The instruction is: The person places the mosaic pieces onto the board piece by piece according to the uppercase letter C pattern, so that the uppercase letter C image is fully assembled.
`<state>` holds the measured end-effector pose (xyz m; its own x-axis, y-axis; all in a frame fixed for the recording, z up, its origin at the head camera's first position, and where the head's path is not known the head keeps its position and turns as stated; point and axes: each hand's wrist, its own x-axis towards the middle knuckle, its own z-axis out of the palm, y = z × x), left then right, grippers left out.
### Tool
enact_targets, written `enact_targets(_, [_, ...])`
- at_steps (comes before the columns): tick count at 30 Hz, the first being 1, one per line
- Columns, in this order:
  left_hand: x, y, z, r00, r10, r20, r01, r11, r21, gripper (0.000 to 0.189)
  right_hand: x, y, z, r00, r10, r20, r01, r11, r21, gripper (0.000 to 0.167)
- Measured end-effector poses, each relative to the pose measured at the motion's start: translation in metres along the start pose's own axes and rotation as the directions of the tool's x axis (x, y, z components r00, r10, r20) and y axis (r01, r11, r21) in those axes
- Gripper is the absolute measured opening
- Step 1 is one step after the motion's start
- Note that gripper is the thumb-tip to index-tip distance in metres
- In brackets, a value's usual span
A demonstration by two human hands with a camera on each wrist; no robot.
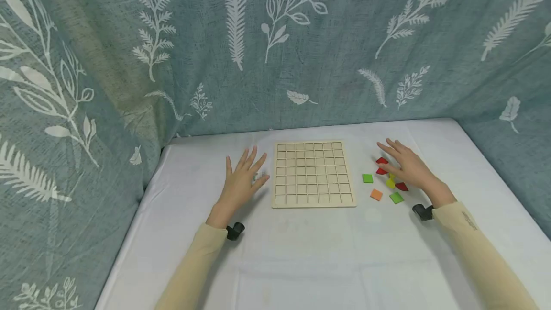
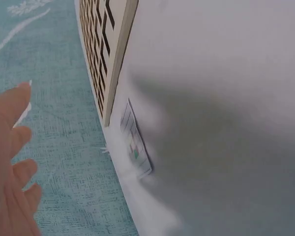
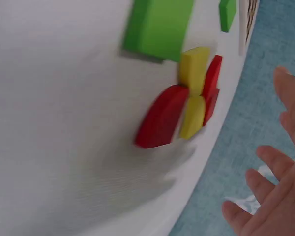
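Note:
A wooden grid board (image 1: pixel 314 173) with square recesses lies mid-table. My left hand (image 1: pixel 241 181) is left of it, fingers spread, holding nothing; partly hidden beneath that hand is a small printed card (image 2: pixel 134 140), seen on the cloth in the left wrist view. My right hand (image 1: pixel 406 166) hovers with spread fingers over several loose coloured pieces at the board's right. Among them are red curved pieces (image 3: pixel 162 118), yellow pieces (image 3: pixel 193 71), a green square (image 1: pixel 368 178), another green square (image 1: pixel 396 197) and an orange square (image 1: pixel 376 194). The right hand covers part of the group.
A white cloth (image 1: pixel 301 262) covers the table. Behind it and along both sides hangs a blue-green curtain (image 1: pixel 258 94) with white leaf prints. Each wrist carries a small black camera, such as the left one (image 1: pixel 235 231).

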<state>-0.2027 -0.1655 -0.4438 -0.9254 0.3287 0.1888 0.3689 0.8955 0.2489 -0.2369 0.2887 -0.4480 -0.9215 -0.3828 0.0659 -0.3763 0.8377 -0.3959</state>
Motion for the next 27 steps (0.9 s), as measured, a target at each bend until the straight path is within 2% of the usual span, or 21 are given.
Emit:
enact_targets(9, [-0.014, 0.010, 0.010, 1.000, -0.004, 0.022, 0.005, 0.999, -0.040, 0.060, -0.013, 0.012, 0.005, 0.997, 0.074, 0.035, -0.075, 0.996, 0.042, 0.058])
enact_targets(14, [-0.021, 0.017, 0.014, 0.997, -0.005, 0.082, 0.009, 0.999, -0.042, 0.059, -0.019, 0.017, 0.005, 0.992, 0.108, 0.070, -0.114, 0.990, 0.086, 0.056])
enact_targets(21, [-0.033, 0.024, 0.019, 0.989, -0.025, 0.145, 0.038, 0.995, -0.088, 0.058, -0.026, 0.020, 0.005, 0.973, 0.197, 0.122, -0.213, 0.968, 0.135, 0.053])
enact_targets(27, [-0.040, 0.027, 0.022, 0.984, -0.027, 0.174, 0.050, 0.991, -0.126, 0.058, -0.028, 0.022, 0.006, 0.968, 0.212, 0.137, -0.232, 0.961, 0.152, 0.046])
